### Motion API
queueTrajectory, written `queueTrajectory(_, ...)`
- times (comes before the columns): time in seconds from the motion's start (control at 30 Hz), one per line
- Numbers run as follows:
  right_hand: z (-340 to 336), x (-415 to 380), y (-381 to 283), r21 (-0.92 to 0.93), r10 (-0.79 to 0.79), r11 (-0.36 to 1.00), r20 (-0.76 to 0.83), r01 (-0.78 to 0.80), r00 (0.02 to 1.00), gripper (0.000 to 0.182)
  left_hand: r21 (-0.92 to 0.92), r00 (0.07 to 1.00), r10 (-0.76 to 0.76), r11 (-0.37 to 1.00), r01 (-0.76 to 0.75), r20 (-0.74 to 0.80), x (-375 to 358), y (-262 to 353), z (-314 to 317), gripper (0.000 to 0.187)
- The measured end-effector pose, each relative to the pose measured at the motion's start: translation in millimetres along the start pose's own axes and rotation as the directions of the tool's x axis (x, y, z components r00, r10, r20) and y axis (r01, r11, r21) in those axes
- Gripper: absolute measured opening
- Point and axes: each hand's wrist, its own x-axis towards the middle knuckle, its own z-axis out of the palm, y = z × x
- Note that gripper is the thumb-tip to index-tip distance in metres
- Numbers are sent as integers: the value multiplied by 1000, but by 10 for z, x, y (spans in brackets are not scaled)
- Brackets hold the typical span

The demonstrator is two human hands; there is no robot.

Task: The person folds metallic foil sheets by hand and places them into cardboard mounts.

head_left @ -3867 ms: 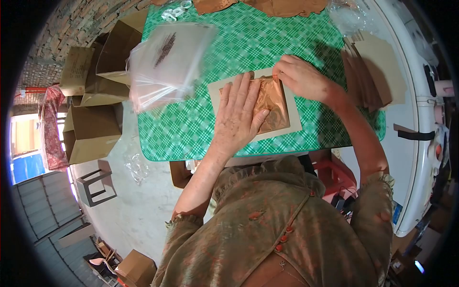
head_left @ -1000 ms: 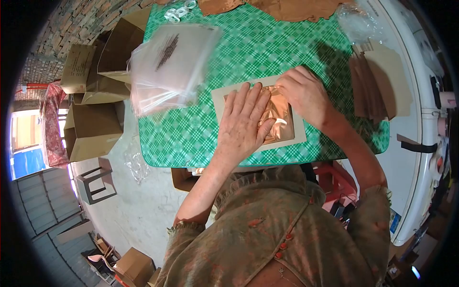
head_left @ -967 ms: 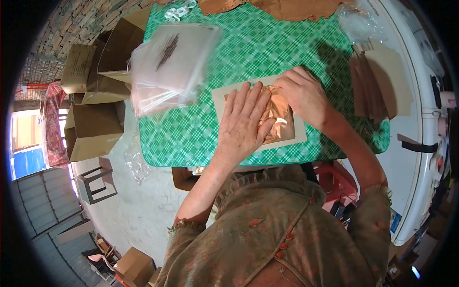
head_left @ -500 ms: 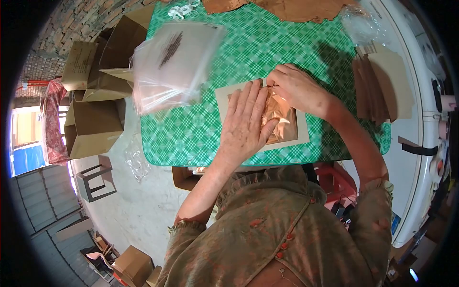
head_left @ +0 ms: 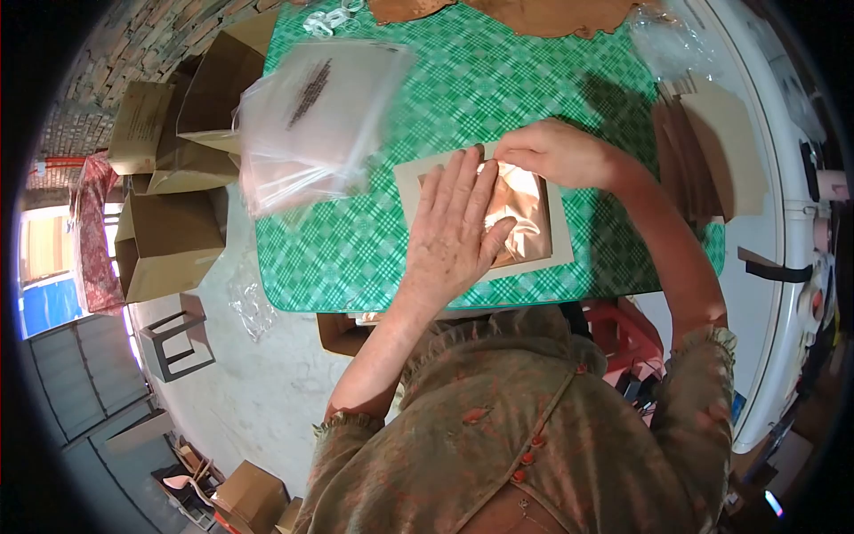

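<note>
A shiny copper-coloured foil sheet (head_left: 525, 214) lies over a pale beige card (head_left: 562, 245) near the front edge of the table. My left hand (head_left: 449, 222) rests flat across the left half of the foil, its fingers stretched away from me and its thumb out to the right. At the foil's far edge, my right hand (head_left: 551, 153) has its fingers curled in a pinch on the sheet. The fingertips partly hide the pinched spot. Part of the card's left side and the foil beneath my left palm are covered.
Clear plastic bags (head_left: 329, 125) lie piled at the left on the green checked tablecloth (head_left: 498, 89). Brown and beige sheets (head_left: 703, 151) are stacked at the right. Brown leather-like pieces (head_left: 551, 16) and crumpled plastic (head_left: 672, 44) lie at the back. Cardboard boxes (head_left: 173, 236) stand left.
My right hand has turned slightly at the foil's far edge, its wrist and forearm moving a little away from me. My left hand stays flat on the foil. The view has shifted slightly.
</note>
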Motion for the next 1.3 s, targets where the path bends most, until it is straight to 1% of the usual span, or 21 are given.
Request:
queueTrajectory(0.03, -15, -32, -18, 118, 81, 989, 26, -84, 996, 25, 4, 1000, 0, 1000, 0, 4, 2, -2, 4, 76)
queueTrajectory(0.1, -56, -103, -76, 340, 228, 907, 106, -250, 968, 29, 10, 1000, -2, 1000, 2, 9, 3, -2, 6, 75)
queueTrajectory(0.17, -13, -183, 61, 430, 177, 880, 93, -200, 980, 32, 14, 1000, -6, 1000, 6, 9, 10, 10, 2, 74)
queueTrajectory(0.3, 46, -317, 55, 569, 115, 815, 25, -109, 993, 38, 25, 1000, 0, 1000, -1, 8, 9, 5, 8, 73)
queueTrajectory(0.4, 65, -310, 7, 429, 81, 901, -33, -59, 996, 39, 35, 1000, -11, 999, 11, 17, 18, 22, -11, 72)
queueTrajectory(0.5, 156, -239, 131, 250, -31, 966, -129, 63, 991, 39, 25, 1000, -9, 1000, 9, 15, 24, 28, -22, 71)
queueTrajectory(0.6, 107, -323, 39, 322, 9, 947, -93, 21, 996, 40, 20, 1000, -14, 1000, 14, 8, 25, 30, -9, 70)
queueTrajectory(0.7, 113, -349, 83, 300, -4, 953, -90, 31, 996, 41, 4, 1000, -15, 1000, 15, -7, 22, 29, -6, 69)
queueTrajectory(0.8, 152, -350, 104, 351, -21, 934, -121, 63, 992, 42, 6, 1000, -18, 1000, 18, -8, 28, 38, -12, 69)
queueTrajectory(0.9, 192, -328, 24, 316, 52, 949, -175, 6, 983, 36, 18, 1000, -6, 1000, 6, -14, 21, 21, 1, 69)
queueTrajectory(1.0, 331, -305, 39, 338, 115, 941, -278, -15, 954, 27, 20, 1000, -8, 1000, 8, -15, 18, 29, -3, 68)
queueTrajectory(1.1, 376, -306, -4, 331, 197, 940, -328, -83, 924, 23, 20, 1000, -7, 1000, 8, -17, 16, 24, 8, 67)
queueTrajectory(1.2, 372, -292, -35, 399, 260, 908, -299, -127, 918, 22, 33, 1000, -2, 999, 3, -10, 17, 17, 15, 67)
queueTrajectory(1.3, 300, -291, -32, 562, 360, 792, -113, -239, 926, 21, 35, 1000, 13, 999, -13, 1, 17, 20, -11, 66)
